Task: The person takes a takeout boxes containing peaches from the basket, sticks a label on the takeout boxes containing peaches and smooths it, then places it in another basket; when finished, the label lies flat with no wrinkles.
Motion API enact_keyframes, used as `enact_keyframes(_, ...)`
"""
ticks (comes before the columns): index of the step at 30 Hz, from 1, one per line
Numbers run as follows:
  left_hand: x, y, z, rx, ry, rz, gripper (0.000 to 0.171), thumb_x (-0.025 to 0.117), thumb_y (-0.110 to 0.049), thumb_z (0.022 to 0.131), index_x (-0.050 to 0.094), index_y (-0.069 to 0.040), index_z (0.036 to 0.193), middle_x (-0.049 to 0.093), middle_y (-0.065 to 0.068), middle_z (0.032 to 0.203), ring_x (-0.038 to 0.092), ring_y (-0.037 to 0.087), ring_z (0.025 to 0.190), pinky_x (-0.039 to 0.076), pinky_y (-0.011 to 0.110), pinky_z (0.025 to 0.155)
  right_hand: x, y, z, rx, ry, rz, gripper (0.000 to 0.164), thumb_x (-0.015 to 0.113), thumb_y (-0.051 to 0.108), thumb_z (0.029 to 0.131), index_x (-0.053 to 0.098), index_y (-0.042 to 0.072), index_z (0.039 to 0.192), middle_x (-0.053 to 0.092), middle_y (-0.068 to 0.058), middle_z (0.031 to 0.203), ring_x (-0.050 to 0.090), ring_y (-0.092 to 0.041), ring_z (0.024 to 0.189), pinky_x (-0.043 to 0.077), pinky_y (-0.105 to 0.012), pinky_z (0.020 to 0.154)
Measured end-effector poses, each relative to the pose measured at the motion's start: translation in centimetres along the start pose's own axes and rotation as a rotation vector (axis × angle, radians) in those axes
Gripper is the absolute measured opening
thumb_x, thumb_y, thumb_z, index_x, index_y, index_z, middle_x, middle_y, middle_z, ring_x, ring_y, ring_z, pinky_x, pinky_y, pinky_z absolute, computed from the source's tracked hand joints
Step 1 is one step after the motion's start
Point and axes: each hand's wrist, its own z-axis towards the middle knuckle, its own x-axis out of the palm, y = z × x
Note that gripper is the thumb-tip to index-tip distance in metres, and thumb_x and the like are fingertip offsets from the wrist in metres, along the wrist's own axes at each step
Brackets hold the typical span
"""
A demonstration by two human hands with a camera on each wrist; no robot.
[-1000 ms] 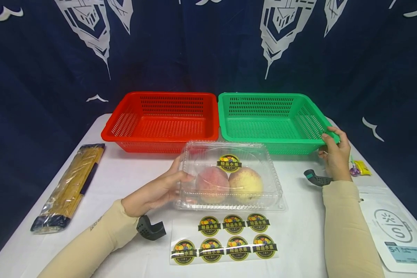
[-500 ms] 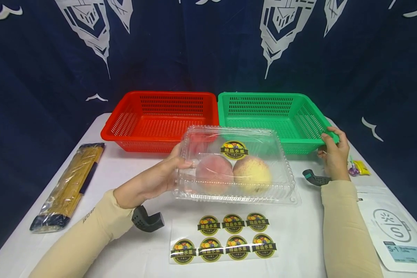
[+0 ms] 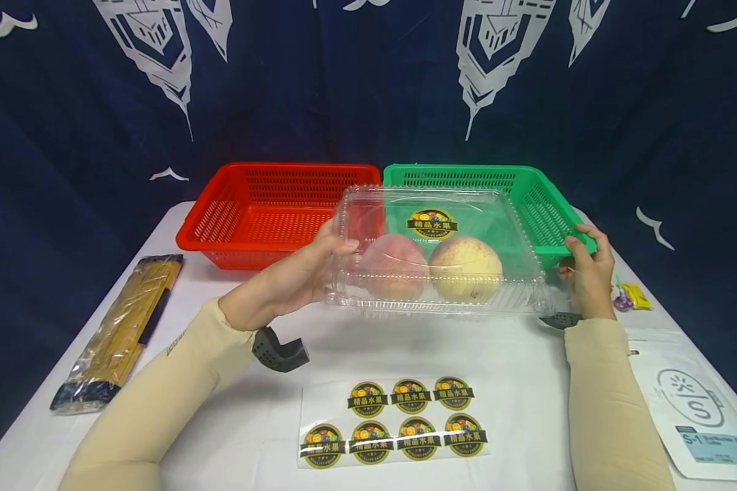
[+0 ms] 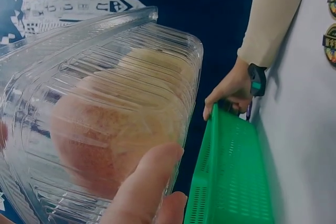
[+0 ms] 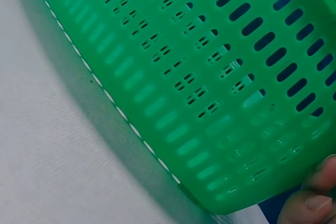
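Note:
My left hand (image 3: 301, 273) grips the left side of a clear plastic fruit box (image 3: 442, 300), raised above the table. Two peaches show inside, a pinkish peach (image 3: 396, 267) and a yellow peach (image 3: 465, 269). On the lid is a round black-and-gold sticker (image 3: 432, 224). In the left wrist view, fingers (image 4: 152, 182) lie against the wall of the box. My right hand (image 3: 591, 269) holds the front right corner of the green basket (image 3: 546, 204) by its rim. The box overlaps much of that basket in the head view.
A red basket (image 3: 239, 256) stands left of the green one. On the table lie a sheet of round stickers (image 3: 396, 423), a wrapped bundle of sticks (image 3: 123, 327) at left, and a white pouch (image 3: 682, 409) with small candies (image 3: 637, 296) at right.
My left hand has raised the fruit box off the table and carried it forward and to the right, over the front of the baskets. My right hand has stayed on the green basket's rim.

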Motion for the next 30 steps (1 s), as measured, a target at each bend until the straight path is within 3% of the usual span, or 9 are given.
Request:
enact_keyframes(7,0.3,-1.2,1.8,0.026,0.007,-0.039,0.093,0.047,-0.033,0.095,-0.004,-0.028,0.171,0.022,0.015,0.169,0.047,0.046,0.143,0.049,0.066,0.111,0.0,0.0,0.0,0.007,-0.008,0.000,0.028,0.063,0.015,0.108,0.061,0.027,0.135,0.048,-0.002,0.121,0.051,-0.012,0.076,0.043,-0.016,0.055)
enact_keyframes(14,0.4,-1.9,3.6,-0.002,-0.017,-0.102,0.087,0.049,-0.034,0.096,0.001,-0.032,0.169,0.032,0.013,0.164,0.052,0.049,0.141,0.051,0.066,0.108,0.1,-0.1,0.2,-0.028,-0.010,0.012,0.029,0.060,0.011,0.109,0.062,0.022,0.135,0.047,0.004,0.132,0.055,-0.011,0.112,0.052,-0.011,0.084)
enact_keyframes(15,0.4,-1.9,3.9,-0.003,-0.023,-0.114,0.087,0.050,-0.034,0.097,0.002,-0.032,0.169,0.032,0.012,0.164,0.051,0.049,0.141,0.051,0.066,0.109,0.1,-0.1,0.3,-0.026,-0.011,0.013,0.029,0.060,0.010,0.109,0.062,0.022,0.135,0.047,0.004,0.132,0.054,-0.011,0.114,0.053,-0.012,0.082)
enact_keyframes(18,0.5,-2.0,4.7,-0.007,-0.047,-0.132,0.086,0.051,-0.034,0.098,0.004,-0.030,0.169,0.032,0.011,0.163,0.051,0.047,0.141,0.052,0.065,0.107,0.0,-0.1,0.3,-0.010,-0.023,-0.010,0.028,0.061,0.013,0.109,0.063,0.025,0.133,0.048,0.005,0.129,0.052,-0.010,0.108,0.053,-0.014,0.067)
enact_keyframes(21,0.7,-2.1,5.4,-0.017,-0.074,-0.161,0.089,0.054,-0.034,0.098,0.002,-0.028,0.171,0.029,0.012,0.166,0.048,0.046,0.143,0.054,0.065,0.105,-0.1,-0.1,0.3,0.019,-0.031,-0.038,0.026,0.063,0.018,0.109,0.063,0.030,0.132,0.049,0.004,0.123,0.053,-0.010,0.088,0.046,-0.017,0.054)
enact_keyframes(25,0.8,-2.2,6.5,-0.034,-0.110,-0.199,0.097,0.057,-0.033,0.099,-0.005,-0.029,0.173,0.017,0.011,0.173,0.038,0.043,0.151,0.054,0.063,0.104,-0.1,-0.1,0.2,0.019,-0.021,-0.028,0.026,0.064,0.019,0.109,0.061,0.029,0.133,0.048,0.002,0.119,0.050,-0.011,0.071,0.045,-0.017,0.054)
enact_keyframes(30,0.9,-2.1,7.9,-0.035,-0.146,-0.219,0.100,0.060,-0.032,0.099,-0.007,-0.032,0.173,0.004,0.011,0.179,0.024,0.040,0.160,0.054,0.061,0.107,0.0,-0.1,0.1,0.008,-0.029,-0.047,0.027,0.062,0.018,0.109,0.060,0.029,0.134,0.048,0.001,0.117,0.049,-0.011,0.070,0.044,-0.017,0.052)
